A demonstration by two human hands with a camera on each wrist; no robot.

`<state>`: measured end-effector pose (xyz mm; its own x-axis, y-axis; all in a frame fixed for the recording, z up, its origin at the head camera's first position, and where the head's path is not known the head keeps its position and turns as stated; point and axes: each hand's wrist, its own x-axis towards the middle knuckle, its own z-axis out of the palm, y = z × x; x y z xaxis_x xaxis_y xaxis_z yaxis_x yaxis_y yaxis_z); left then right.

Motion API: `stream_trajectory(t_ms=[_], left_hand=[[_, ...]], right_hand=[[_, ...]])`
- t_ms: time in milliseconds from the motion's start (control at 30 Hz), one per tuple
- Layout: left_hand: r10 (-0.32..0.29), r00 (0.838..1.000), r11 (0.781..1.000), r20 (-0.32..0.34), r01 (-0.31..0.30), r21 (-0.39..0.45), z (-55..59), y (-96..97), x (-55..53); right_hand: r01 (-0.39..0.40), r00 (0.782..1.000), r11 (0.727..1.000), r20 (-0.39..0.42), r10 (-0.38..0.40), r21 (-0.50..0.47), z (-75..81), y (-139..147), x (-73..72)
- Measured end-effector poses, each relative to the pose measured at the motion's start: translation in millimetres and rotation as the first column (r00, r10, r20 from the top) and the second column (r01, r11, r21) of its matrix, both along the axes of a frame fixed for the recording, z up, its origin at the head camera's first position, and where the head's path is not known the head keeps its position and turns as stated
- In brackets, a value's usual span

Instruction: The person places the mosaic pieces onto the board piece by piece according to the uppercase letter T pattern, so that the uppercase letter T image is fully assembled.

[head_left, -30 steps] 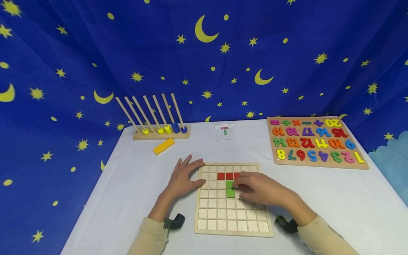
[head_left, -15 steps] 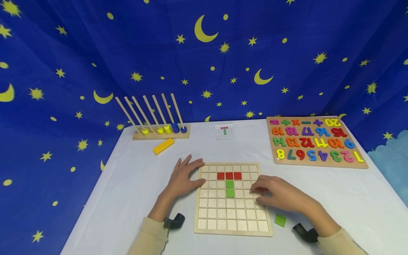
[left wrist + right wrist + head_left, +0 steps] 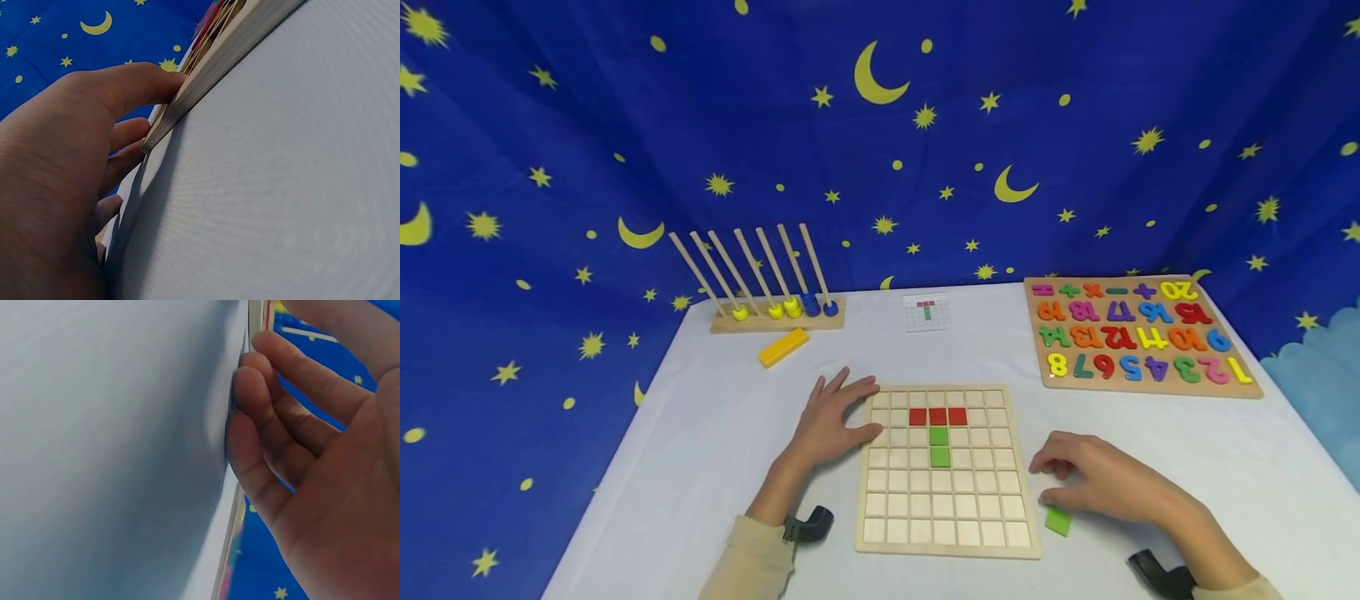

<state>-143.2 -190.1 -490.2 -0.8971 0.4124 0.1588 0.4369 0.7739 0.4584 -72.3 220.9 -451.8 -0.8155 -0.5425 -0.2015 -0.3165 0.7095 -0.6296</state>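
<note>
A wooden grid board (image 3: 872,546) lies flat on the table. In its cells sit a row of three red tiles (image 3: 937,417) and, below the middle one, two green tiles (image 3: 939,457). My left hand (image 3: 827,425) rests at the board's left edge, fingers spread, with thumb and index fingertip touching the rim; the left wrist view shows these fingers (image 3: 140,87) against the edge. Right of the board, a loose green tile (image 3: 1057,522) lies on the cloth. My right hand (image 3: 1093,475) is just over it, its thumb partly covering it, fingers loosely bent and holding nothing.
A pattern card (image 3: 927,313) stands at the back middle. Behind to the left are a peg abacus (image 3: 722,323) with beads and a yellow block (image 3: 783,347). A number puzzle board (image 3: 1048,333) lies at the back right. A blue star-patterned curtain (image 3: 775,108) hangs behind the table.
My right hand has moved right and toward me, off the green tiles on the board, to the loose green tile, first uncovering it. My left hand has stayed at the board's edge.
</note>
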Motion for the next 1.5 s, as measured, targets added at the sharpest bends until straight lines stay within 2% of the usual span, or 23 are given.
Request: stream_trajectory(t_ms=[300,600,733,1033,1267,1500], left_hand=[[-0.003,1.0,1.0,-0.011,0.003,-0.002,2.7,-2.5,-0.4],[0.003,1.0,1.0,-0.015,-0.003,0.008,0.3,-1.9,0.1],[0.006,1.0,1.0,-0.008,-0.006,0.01,0.2,-0.8,1.0],[0.006,1.0,1.0,-0.001,-0.006,0.011,0.5,1.1,1.8],[-0.004,1.0,1.0,-0.022,0.004,0.023,0.7,2.4,1.3],[-0.003,1.0,1.0,-0.013,0.003,0.029,3.9,2.3,1.6]], right_hand=[[-0.026,0.996,0.999,0.088,0.023,0.028,2.3,5,17.6],[-0.071,0.996,0.997,0.064,0.069,0.027,0.6,-1,20.1],[-0.04,0.997,0.998,0.064,0.037,0.046,0.5,-1,19.8],[0.05,0.999,0.993,-0.011,-0.049,0.109,1.9,-3,19.6],[0.129,0.991,0.99,-0.044,-0.126,0.059,2.6,0,18.2],[0.128,0.99,0.992,-0.058,-0.127,0.009,-3.1,8,13.9]])
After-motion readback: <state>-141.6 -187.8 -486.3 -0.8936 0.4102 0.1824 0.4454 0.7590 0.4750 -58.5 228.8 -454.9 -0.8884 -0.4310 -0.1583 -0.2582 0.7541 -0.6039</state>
